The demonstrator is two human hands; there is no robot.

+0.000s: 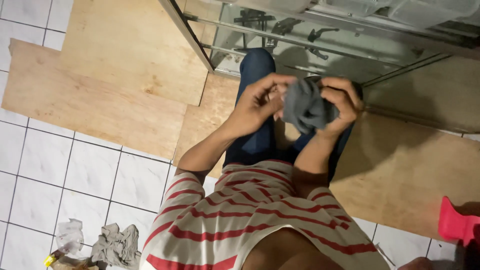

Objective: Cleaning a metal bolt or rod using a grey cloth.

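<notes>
I see my left hand (257, 102) and right hand (342, 102) both squeezing a soft, crumpled gray cloth (306, 107), above flat wooden boards (100, 100), shiny white tiles (90, 170)

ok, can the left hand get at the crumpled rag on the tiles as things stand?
Probably not without letting go and bending down. The left hand is up in front, gripping the grey cloth together with the right hand. The crumpled rag lies low on the white tiles, well apart.

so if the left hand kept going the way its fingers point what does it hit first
The left hand points its fingers across toward the grey cloth, which its fingertips already seem to touch. Just past the cloth is the right hand, gripping its other side. Depth is hard to judge.
</notes>
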